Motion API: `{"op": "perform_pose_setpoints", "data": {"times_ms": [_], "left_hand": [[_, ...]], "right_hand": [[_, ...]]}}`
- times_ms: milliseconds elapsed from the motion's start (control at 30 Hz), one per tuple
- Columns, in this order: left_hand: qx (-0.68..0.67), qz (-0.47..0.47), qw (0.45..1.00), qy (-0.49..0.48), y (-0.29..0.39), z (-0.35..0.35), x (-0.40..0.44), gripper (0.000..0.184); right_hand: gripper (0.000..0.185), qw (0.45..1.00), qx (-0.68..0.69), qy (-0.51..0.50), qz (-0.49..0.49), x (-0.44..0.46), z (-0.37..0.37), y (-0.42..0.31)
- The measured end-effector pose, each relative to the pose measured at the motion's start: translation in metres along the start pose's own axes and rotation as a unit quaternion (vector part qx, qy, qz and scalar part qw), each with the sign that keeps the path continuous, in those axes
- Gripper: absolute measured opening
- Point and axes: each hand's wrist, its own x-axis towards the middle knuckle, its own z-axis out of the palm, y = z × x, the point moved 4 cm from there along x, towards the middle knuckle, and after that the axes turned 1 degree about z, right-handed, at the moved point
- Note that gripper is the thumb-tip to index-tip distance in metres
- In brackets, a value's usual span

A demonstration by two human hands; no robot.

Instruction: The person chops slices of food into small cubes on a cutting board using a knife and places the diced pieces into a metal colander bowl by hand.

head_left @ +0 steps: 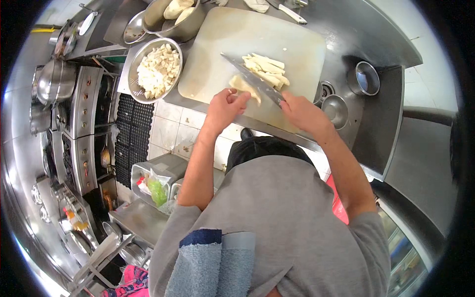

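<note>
My right hand [302, 113] is wrapped round the handle of a large knife [255, 80], whose blade points up and left across the white cutting board [210, 64]. Just left of the blade lies a pale, peeled piece of root vegetable [240, 84]. My left hand [226, 106] is at that piece's lower left side, its fingers bent and apart, holding nothing. Right of the blade, pale cut sticks [267, 67] are heaped on the board. A colander [132, 79] of pale diced chunks [158, 71] stands left of the board.
Behind the colander, a metal pot [190, 30] holds larger peeled pieces. A second knife [293, 15] lies beyond the board. On the right are a small pot [363, 79] and a metal bowl [335, 111]. A bin [148, 173] stands on the floor, lower left.
</note>
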Motion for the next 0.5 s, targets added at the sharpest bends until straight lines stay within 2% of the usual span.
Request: {"op": "perform_pose_setpoints", "data": {"times_ms": [100, 200, 300, 400, 500], "left_hand": [[0.242, 0.053, 0.968, 0.042, 0.016, -0.020, -0.008, 0.029], [0.293, 0.323, 0.898, 0.064, 0.010, -0.021, 0.004, 0.025], [0.332, 0.487, 0.804, 0.082, 0.019, -0.011, 0.013, 0.021], [0.328, 0.479, 0.813, 0.041, 0.019, -0.009, 0.031, 0.016], [0.290, 0.396, 0.871, -0.003, 0.019, -0.011, 0.037, 0.013]], "right_hand": [[0.026, 1.000, 0.008, 0.014, -0.019, 0.001, 0.004, -0.001], [0.023, 0.999, 0.002, 0.028, -0.027, -0.006, 0.010, -0.011], [0.021, 0.999, -0.017, 0.043, -0.015, -0.008, 0.011, -0.018], [0.021, 0.998, -0.020, 0.057, -0.024, -0.010, 0.001, -0.035], [0.021, 0.998, -0.027, 0.052, -0.037, -0.004, 0.000, -0.040]]}}
